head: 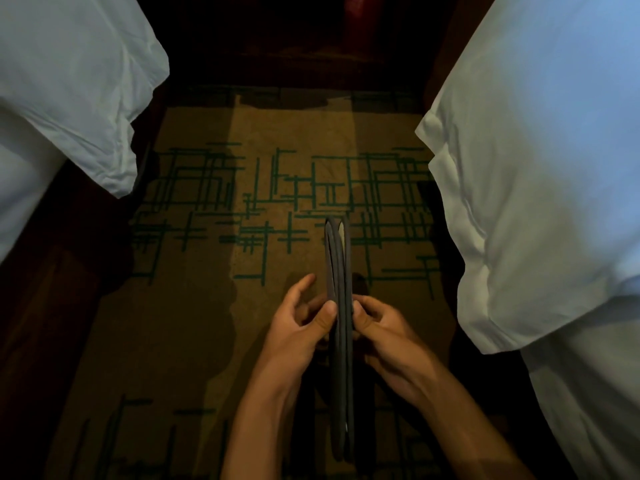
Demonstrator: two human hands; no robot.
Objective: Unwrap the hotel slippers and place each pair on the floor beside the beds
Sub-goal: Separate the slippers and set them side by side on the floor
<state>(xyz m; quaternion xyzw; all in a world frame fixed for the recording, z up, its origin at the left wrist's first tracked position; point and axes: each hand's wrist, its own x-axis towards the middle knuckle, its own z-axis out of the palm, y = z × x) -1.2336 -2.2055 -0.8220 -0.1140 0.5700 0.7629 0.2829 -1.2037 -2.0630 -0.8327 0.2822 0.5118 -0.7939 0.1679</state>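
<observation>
One pair of dark grey slippers (338, 306), two pressed flat together and held on edge, hangs above the patterned carpet (194, 306) between two white-sheeted beds: one bed (62, 91) to the slippers' left, the other bed (540, 174) to their right. No writing on them can be read. The left hand (300, 329) pinches the pair's left face with its thumb, forefinger lifted; the right hand (384, 336) grips the opposite face.
</observation>
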